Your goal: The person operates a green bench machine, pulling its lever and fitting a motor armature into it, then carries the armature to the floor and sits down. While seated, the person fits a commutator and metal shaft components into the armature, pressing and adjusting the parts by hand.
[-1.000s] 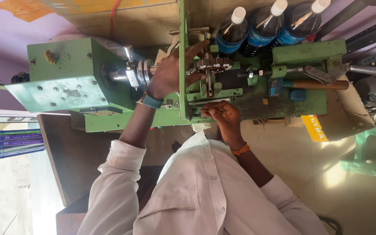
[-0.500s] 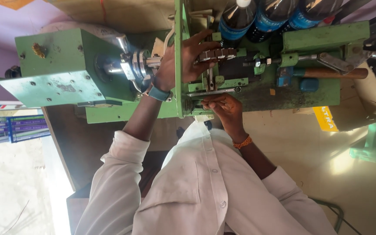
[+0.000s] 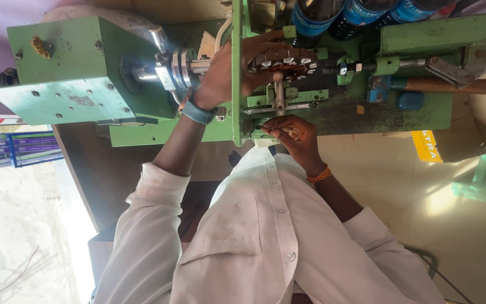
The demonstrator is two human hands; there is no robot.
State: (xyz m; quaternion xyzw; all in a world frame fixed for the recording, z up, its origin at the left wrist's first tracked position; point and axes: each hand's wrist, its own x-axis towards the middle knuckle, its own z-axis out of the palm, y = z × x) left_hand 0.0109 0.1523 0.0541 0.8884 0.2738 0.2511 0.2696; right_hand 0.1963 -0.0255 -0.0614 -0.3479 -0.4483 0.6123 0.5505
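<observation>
Since a moment ago the left hand (image 3: pixel 237 70) has closed around the slotted metal core (image 3: pixel 279 59) on the green machine (image 3: pixel 367 112). The right hand (image 3: pixel 288 132) stays pinched on something small at the machine's near edge, so work continues at the core.

Bright daylight blows out lower left — centre sharp, evenly lit.

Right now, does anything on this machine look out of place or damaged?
Three dark bottles stand close behind the green machine, by the left hand gripping the rotor, and a hammer lies on its bed. Paint on the left housing is chipped.
</observation>
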